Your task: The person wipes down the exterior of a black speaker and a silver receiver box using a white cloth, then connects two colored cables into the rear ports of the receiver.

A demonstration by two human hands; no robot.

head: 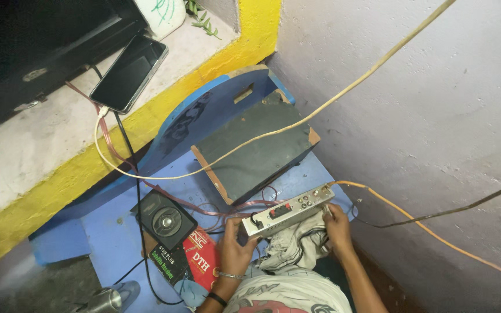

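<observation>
A long silver electronic panel (288,210) with knobs and sockets is held between both hands over a crumpled grey cloth (294,246). My left hand (236,246) grips its left end from below, thumb near a black knob. At the right end, my right hand (337,229) pinches the panel, beside an orange wire (413,219) that joins it there. Thin reddish wires (227,208) loop from behind the panel toward a dark wooden speaker box (256,150).
A small black speaker (164,220) and a red-and-black carton (189,264) lie on the blue seat (111,237). A phone (130,72) charges on the white ledge with a yellow edge. A cream cable (343,90) crosses the grey wall on the right. A metal cup (104,301) stands low left.
</observation>
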